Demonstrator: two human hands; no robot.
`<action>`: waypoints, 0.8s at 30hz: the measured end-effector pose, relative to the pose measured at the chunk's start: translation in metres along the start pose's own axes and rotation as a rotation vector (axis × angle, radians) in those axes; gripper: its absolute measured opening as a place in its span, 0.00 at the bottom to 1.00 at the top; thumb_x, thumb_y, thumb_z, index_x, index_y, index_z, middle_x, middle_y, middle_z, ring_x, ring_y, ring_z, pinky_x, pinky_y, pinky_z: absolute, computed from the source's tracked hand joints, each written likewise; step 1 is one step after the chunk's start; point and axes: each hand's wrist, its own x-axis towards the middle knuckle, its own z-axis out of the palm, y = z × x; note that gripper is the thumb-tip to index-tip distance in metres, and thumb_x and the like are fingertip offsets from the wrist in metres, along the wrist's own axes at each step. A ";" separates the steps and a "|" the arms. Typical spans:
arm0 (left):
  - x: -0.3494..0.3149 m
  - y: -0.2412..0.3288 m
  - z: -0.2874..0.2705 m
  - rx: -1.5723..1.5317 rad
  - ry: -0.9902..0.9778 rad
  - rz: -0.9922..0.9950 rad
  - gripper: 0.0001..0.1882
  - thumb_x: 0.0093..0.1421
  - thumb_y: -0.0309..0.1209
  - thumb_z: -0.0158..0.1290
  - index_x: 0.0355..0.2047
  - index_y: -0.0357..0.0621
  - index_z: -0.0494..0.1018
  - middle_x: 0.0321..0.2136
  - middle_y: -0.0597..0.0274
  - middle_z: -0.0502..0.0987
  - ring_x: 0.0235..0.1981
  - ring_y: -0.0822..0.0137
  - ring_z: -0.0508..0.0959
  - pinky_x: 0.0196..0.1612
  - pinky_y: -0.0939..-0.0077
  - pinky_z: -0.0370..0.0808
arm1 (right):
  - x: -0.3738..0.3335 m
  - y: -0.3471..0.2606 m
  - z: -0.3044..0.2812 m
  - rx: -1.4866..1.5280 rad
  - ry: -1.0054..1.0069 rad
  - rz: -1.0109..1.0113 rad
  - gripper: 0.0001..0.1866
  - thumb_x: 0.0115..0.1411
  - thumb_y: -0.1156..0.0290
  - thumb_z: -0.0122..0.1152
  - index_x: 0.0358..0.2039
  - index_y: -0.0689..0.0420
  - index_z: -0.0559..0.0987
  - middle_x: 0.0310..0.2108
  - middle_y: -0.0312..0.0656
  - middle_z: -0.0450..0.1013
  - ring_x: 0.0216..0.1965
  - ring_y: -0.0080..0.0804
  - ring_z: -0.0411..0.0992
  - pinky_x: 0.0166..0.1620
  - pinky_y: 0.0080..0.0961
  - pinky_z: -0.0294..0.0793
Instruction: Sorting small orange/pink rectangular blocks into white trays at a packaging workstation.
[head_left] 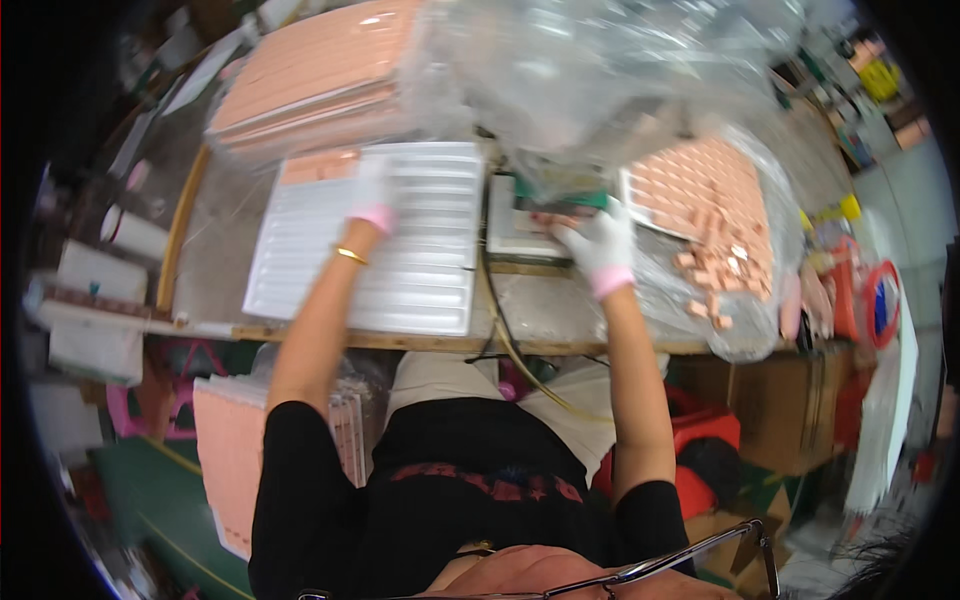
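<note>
My left hand (374,195), in a white glove with a pink cuff, is over the upper part of a white ridged tray (410,270). Motion smears its fingers. Beside it, small pink pieces (318,167) fill part of the tray's top row. My right hand (603,242), gloved the same way, is at the right edge of a small grey and green device (530,235). Its fingers are bent toward some pinkish pieces (552,219) on the device, and what they grip is too blurred to tell. Right of it, loose pink pieces (720,250) lie heaped on plastic film.
Stacked trays of pink pieces (315,70) stand at the back left. Clear plastic bags (620,70) bulge over the back of the table. Another pink stack (225,450) is below the table's front edge at left. A cable (492,300) hangs over the front edge.
</note>
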 end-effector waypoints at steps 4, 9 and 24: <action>0.025 -0.074 -0.052 0.646 -0.134 -0.013 0.10 0.57 0.29 0.45 0.37 0.46 0.75 0.38 0.50 0.77 0.42 0.52 0.76 0.44 0.57 0.72 | 0.005 -0.005 0.032 0.007 -0.041 0.054 0.14 0.41 0.60 0.70 0.26 0.53 0.80 0.35 0.44 0.72 0.43 0.42 0.69 0.46 0.36 0.68; 0.022 -0.084 -0.068 0.683 -0.083 0.087 0.08 0.54 0.32 0.51 0.33 0.48 0.75 0.32 0.53 0.75 0.38 0.50 0.74 0.44 0.58 0.71 | 0.006 0.009 -0.009 -0.204 0.004 0.058 0.16 0.47 0.60 0.64 0.35 0.54 0.78 0.34 0.47 0.72 0.42 0.45 0.70 0.46 0.39 0.70; -0.002 -0.023 -0.043 -0.137 0.002 0.240 0.16 0.52 0.25 0.57 0.43 0.43 0.72 0.35 0.59 0.75 0.39 0.62 0.75 0.45 0.69 0.72 | -0.005 0.094 -0.062 -0.608 -0.001 0.083 0.10 0.52 0.73 0.56 0.36 0.56 0.74 0.37 0.46 0.72 0.42 0.42 0.71 0.44 0.36 0.71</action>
